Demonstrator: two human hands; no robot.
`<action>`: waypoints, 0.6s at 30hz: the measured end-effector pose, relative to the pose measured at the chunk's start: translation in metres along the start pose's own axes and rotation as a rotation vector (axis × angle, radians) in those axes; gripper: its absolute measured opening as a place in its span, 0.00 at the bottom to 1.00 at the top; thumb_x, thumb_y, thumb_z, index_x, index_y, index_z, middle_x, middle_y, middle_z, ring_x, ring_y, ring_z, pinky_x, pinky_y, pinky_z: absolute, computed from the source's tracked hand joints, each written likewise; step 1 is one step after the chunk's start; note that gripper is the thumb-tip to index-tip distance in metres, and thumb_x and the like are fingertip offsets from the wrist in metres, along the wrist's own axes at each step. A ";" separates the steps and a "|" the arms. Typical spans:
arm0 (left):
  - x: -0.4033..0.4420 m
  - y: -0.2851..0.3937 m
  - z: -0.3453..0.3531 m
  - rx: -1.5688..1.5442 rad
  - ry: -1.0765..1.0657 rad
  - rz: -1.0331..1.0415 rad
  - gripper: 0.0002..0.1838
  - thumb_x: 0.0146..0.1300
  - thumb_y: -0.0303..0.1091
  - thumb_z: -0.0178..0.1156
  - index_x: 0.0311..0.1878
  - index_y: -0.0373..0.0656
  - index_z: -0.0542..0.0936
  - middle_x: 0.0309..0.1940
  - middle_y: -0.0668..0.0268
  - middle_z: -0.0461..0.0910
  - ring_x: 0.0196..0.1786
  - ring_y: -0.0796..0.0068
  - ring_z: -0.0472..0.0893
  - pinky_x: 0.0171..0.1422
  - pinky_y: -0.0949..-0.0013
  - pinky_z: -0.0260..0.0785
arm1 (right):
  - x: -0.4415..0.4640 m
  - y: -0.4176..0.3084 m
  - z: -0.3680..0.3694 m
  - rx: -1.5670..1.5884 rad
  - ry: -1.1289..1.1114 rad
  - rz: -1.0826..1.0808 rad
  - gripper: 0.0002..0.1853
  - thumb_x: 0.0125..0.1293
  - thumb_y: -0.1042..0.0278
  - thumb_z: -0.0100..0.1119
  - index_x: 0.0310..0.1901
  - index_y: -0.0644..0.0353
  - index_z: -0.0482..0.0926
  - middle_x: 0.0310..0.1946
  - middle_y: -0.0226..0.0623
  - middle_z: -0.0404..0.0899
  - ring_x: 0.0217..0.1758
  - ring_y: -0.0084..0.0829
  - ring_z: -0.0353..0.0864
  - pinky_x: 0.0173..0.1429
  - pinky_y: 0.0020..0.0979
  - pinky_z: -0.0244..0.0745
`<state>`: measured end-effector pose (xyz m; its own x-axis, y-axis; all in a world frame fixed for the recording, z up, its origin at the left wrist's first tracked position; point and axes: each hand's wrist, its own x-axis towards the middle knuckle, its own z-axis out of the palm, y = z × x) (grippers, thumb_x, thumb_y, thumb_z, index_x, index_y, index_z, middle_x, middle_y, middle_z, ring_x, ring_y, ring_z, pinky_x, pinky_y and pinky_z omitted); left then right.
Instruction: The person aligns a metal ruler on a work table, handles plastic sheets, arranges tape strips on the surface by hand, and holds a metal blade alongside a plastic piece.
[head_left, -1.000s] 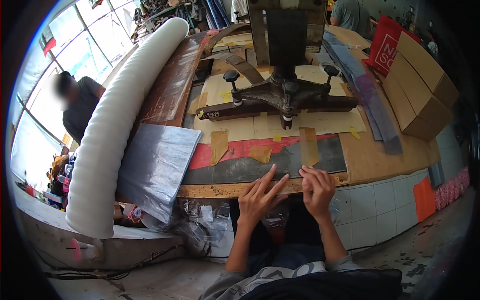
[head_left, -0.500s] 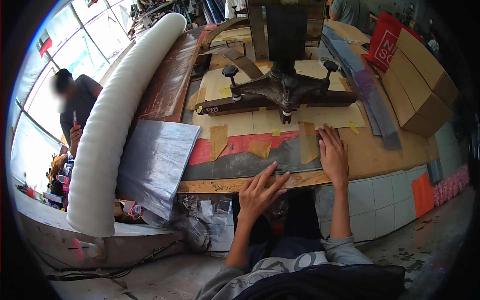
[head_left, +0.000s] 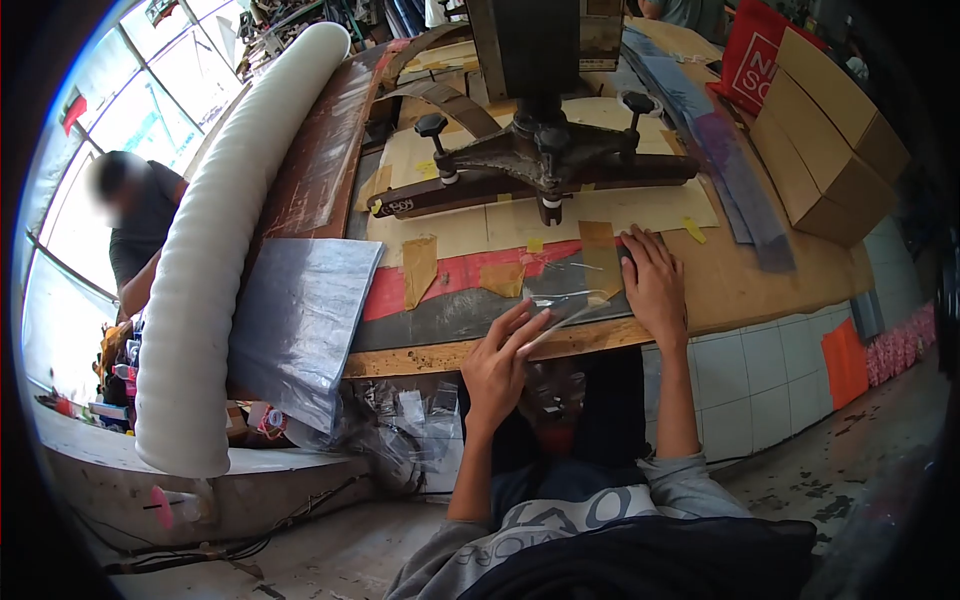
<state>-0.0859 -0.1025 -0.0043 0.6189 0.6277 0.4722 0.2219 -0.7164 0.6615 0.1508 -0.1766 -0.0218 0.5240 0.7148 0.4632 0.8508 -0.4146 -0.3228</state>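
Observation:
My left hand (head_left: pixel 493 368) is at the table's wooden front edge, thumb and fingers closed on a thin clear plastic sheet (head_left: pixel 572 318). The near edge of this sheet is lifted and curls up, catching the light; its far outline is hard to make out. My right hand (head_left: pixel 655 290) lies flat with fingers stretched forward at the right end of the dark grey and red work surface (head_left: pixel 450 305), beside a strip of brown tape (head_left: pixel 598 245). Beyond both hands stands a black metal press head (head_left: pixel 545 160) with a long bar over a pale board (head_left: pixel 460 235).
A thick white foam roll (head_left: pixel 225 230) and a stack of bluish plastic sheets (head_left: pixel 300 310) lie on the left. Blue film strips (head_left: pixel 715 165), an open cardboard box (head_left: pixel 825 140) and a red bag (head_left: pixel 765 60) are on the right. Another person (head_left: pixel 145 220) is beyond the roll.
My left hand has gone from spread fingers to a pinch, and the clear sheet's near edge has risen. My right hand stays flat. The view has shifted slightly; the other person's arm has lowered.

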 end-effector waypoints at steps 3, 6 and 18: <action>0.005 0.000 -0.005 -0.139 0.019 -0.004 0.18 0.74 0.37 0.44 0.57 0.44 0.81 0.59 0.58 0.77 0.58 0.61 0.79 0.58 0.65 0.72 | 0.000 0.000 -0.001 0.009 -0.005 0.005 0.18 0.68 0.65 0.51 0.59 0.56 0.75 0.64 0.35 0.72 0.70 0.35 0.66 0.67 0.41 0.60; 0.015 -0.012 -0.008 -0.309 0.046 -0.026 0.20 0.76 0.39 0.42 0.57 0.40 0.80 0.59 0.57 0.77 0.57 0.62 0.79 0.57 0.65 0.72 | 0.001 0.000 -0.001 0.005 0.006 -0.001 0.18 0.68 0.65 0.51 0.58 0.56 0.76 0.63 0.34 0.72 0.70 0.35 0.66 0.66 0.41 0.61; 0.019 -0.015 -0.019 -0.301 -0.002 0.026 0.17 0.73 0.34 0.45 0.52 0.40 0.82 0.54 0.55 0.80 0.54 0.63 0.81 0.58 0.66 0.70 | 0.001 0.001 0.000 0.027 0.028 0.005 0.17 0.66 0.66 0.53 0.56 0.55 0.76 0.62 0.33 0.73 0.69 0.35 0.67 0.64 0.42 0.62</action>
<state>-0.0921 -0.0741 0.0055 0.6228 0.6095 0.4904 -0.0270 -0.6098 0.7921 0.1518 -0.1763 -0.0218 0.5291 0.6967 0.4845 0.8473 -0.4020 -0.3472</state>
